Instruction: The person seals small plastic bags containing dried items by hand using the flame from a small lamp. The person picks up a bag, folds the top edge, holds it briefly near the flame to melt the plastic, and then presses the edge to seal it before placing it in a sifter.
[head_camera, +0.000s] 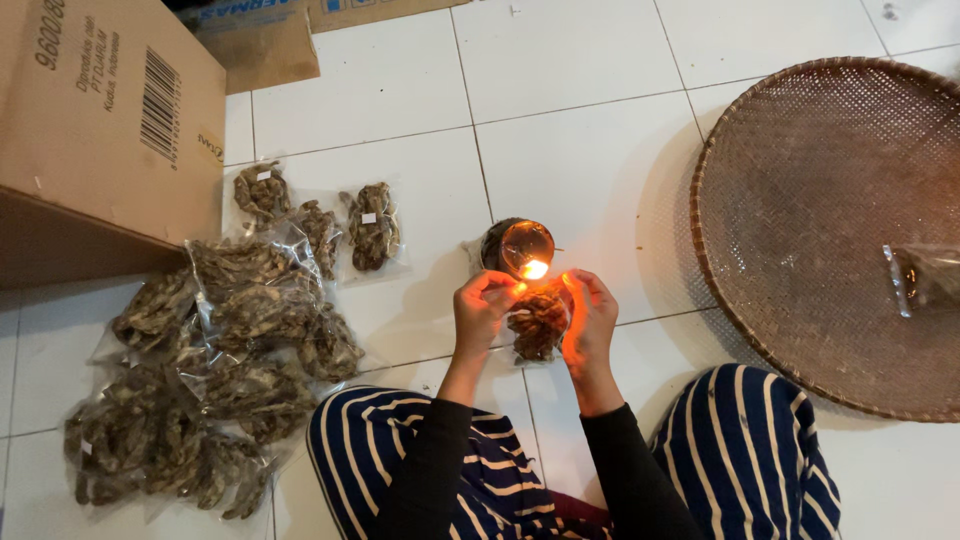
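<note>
My left hand (482, 308) and my right hand (590, 320) together hold a small clear plastic bag of brown dried pieces (538, 325) by its top edge. The bag's top sits right next to the flame of a small round candle lamp (520, 248) on the white tiled floor. The flame glows orange on my fingers. My knees in striped blue and white trousers frame the bottom of the view.
A pile of similar filled clear bags (215, 350) lies on the floor at left, with a few more (370, 225) behind it. A cardboard box (100, 120) stands at upper left. A large round woven tray (830, 230) at right holds one bag (925, 275).
</note>
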